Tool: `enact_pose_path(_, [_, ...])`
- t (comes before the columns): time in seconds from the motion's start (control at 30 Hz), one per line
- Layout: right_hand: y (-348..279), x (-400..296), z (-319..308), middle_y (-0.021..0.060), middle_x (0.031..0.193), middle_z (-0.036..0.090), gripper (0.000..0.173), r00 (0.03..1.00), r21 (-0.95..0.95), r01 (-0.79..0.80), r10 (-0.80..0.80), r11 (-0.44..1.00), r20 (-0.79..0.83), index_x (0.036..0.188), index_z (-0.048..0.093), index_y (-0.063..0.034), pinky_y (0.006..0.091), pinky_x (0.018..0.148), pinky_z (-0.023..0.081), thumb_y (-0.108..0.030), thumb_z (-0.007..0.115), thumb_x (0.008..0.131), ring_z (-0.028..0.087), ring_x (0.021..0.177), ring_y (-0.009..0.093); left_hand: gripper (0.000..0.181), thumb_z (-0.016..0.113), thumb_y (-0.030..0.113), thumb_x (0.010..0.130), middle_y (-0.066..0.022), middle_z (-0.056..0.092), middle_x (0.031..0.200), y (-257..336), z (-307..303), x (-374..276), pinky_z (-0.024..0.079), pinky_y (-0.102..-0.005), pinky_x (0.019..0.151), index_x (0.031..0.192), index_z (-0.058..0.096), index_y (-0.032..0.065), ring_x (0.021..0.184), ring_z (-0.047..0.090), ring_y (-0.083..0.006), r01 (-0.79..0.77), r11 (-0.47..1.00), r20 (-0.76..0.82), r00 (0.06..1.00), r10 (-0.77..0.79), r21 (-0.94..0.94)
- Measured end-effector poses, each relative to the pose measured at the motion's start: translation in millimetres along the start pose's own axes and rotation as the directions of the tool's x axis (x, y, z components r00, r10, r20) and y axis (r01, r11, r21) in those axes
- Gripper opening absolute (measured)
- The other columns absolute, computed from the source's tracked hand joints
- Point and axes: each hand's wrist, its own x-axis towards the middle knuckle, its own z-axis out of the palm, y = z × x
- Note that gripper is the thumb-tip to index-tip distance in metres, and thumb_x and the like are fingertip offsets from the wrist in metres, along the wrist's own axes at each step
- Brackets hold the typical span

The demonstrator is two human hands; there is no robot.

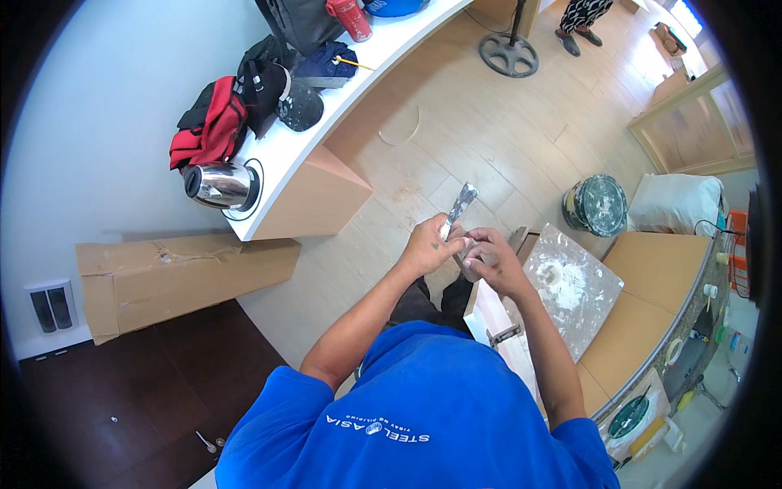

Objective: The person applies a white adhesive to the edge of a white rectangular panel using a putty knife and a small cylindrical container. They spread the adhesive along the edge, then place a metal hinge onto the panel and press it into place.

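In front of my body, my left hand [431, 246] is closed around a putty knife [462, 203] whose smeared metal blade points up and away from me. My right hand [496, 263] is beside it, with bent fingers gripping a small grey-brown flat piece [467, 264] that the left thumb also touches. The fingers partly hide this piece, and its exact kind cannot be told. Just right of the right hand lies a grey board [571, 299] spattered with white compound, and under the right forearm is a white panel [498, 318] with a metal hinge [506, 334].
A white counter [372, 79] at upper left bears a steel kettle [223, 185], bags and a red bottle [351, 19]. A long cardboard box [189, 275] lies below. A lidded bucket [595, 205] and white sack [675, 200] stand right. A person's legs [580, 24] appear at the top.
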Motion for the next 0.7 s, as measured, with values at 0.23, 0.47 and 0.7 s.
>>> enact_pose_path(0.23, [-21,-8,20,0.0159,0.134,0.065,0.027,0.983,-0.362,-0.018,-0.049,0.932,-0.175,0.111,0.073,-0.0040,0.0457,0.088,0.058,-0.024,0.076,0.093,0.072,0.104,0.037,0.037,0.085,0.030,0.085,-0.0063,0.070,0.084,4,-2,7,0.054,-0.0349,0.077,0.101,0.069,0.0015,0.084,0.066,-0.0149,0.074,0.989,-0.054,0.996,-0.068,0.131])
enact_pose_path(0.47, [59,-11,27,0.0177,0.127,0.066,0.042,0.983,0.308,-0.051,0.103,0.950,-0.154,0.121,0.063,-0.0016,0.0419,0.092,0.055,-0.022,0.083,0.091,0.067,0.111,0.026,0.029,0.082,0.030,0.090,-0.0029,0.072,0.084,-8,11,25,0.055,-0.0325,0.068,0.099,0.069,0.0059,0.071,0.066,-0.0148,0.033,0.997,-0.005,0.999,-0.033,0.065])
enact_pose_path(0.7, [25,6,10,0.0173,0.132,0.064,0.058,0.966,0.304,-0.033,0.108,0.952,-0.233,0.148,0.048,-0.0040,0.0426,0.088,0.058,-0.029,0.068,0.099,0.069,0.111,0.028,0.043,0.078,0.042,0.091,-0.0124,0.075,0.085,39,16,40,0.055,-0.0362,0.075,0.103,0.071,0.0008,0.076,0.069,-0.0207,0.130,0.974,0.052,0.989,-0.142,0.186])
